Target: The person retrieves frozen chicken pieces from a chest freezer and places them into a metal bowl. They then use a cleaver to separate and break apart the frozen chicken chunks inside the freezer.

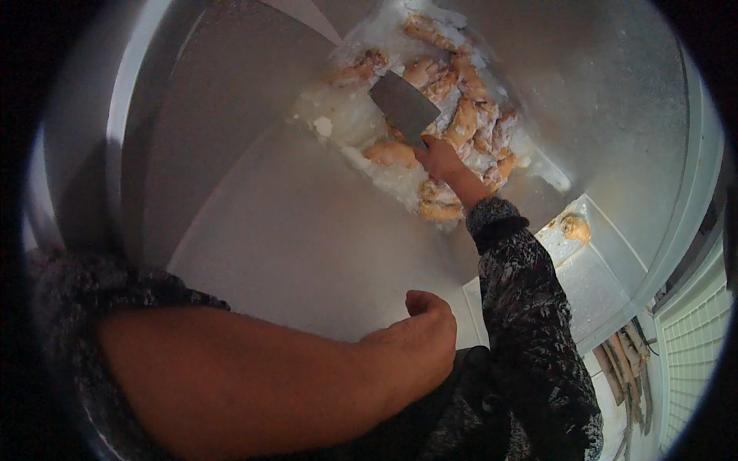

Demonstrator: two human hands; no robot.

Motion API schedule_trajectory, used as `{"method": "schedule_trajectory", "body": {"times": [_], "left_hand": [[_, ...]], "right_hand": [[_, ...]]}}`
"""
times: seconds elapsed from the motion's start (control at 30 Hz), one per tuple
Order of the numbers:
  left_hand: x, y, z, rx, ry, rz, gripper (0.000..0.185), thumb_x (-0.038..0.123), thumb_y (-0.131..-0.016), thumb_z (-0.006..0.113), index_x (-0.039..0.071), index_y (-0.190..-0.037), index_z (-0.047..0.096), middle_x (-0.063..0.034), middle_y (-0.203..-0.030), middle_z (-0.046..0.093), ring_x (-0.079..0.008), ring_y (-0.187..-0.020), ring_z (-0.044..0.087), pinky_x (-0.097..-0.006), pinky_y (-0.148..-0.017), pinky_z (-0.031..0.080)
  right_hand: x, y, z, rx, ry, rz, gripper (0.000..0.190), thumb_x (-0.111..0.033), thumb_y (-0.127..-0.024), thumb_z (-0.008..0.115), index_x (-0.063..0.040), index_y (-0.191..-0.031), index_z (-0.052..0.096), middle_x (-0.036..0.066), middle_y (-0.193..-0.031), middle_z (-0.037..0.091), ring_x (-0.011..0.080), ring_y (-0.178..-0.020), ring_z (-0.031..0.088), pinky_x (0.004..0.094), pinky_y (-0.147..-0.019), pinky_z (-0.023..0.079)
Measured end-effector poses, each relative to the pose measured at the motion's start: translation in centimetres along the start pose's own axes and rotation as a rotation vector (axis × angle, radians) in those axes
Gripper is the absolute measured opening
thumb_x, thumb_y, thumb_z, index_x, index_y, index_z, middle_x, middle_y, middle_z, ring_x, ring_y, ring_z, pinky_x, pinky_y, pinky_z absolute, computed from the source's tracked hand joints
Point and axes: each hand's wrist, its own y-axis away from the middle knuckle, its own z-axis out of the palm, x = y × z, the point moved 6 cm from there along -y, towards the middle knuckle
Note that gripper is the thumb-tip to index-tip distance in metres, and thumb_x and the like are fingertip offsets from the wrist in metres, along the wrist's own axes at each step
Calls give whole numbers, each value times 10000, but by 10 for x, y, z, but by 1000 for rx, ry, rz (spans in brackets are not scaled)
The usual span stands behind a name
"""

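Note:
My right hand (444,164) grips a tool with a broad flat metal blade (405,108). Its handle is hidden in the fist, and I cannot tell whether it is a cleaver or a scraper. The blade lies over a mass of frosty, pale-orange frozen pieces (464,124), which look like poultry meat, stuck together at the bottom of a deep chest freezer (277,230). White ice (351,118) surrounds them on the left. My left hand (412,340) is at the near side, away from the meat. Its thumb is bent and its fingers are mostly hidden.
On a raised white step (605,294) inside the freezer, at right, sits one loose frozen piece (575,229). The freezer's pale rim (671,248) curves along the right. Outside it are several wooden sticks (622,363) and a white plastic lattice crate (692,346).

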Motion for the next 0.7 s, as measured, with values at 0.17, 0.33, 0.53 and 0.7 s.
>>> {"method": "schedule_trajectory", "body": {"times": [0.17,0.33,0.53,0.7], "left_hand": [[5,0,11,-47,-64,43,321,251,-864,566,15,-999,737,-188,-940,704,-341,-908,647,-482,-798,527],[13,-5,11,-32,-48,9,306,236,-864,563,18,-989,739,-182,-938,702,-338,-906,647,-475,-806,526],[7,-5,6,-6,-33,-22,294,223,-854,573,13,-978,737,-202,-940,695,-334,-906,647,-462,-806,522],[9,-6,7,32,26,-86,292,212,-849,569,-13,-946,728,-207,-905,683,-328,-870,643,-439,-800,510]], "right_hand": [[-1,2,-7,27,-87,59,521,-252,-915,605,21,-1346,498,194,-848,677,263,-537,664,386,-523,545],[-3,-12,-6,67,-177,-1,507,-251,-910,611,63,-1297,516,163,-702,633,215,-495,628,363,-474,508],[35,-31,37,348,77,-182,400,-286,-923,597,25,-1173,568,214,-784,659,310,-608,662,412,-566,536],[69,-49,27,302,248,-123,452,-386,-933,578,-14,-1189,564,288,-974,665,457,-956,636,514,-826,513]]}}
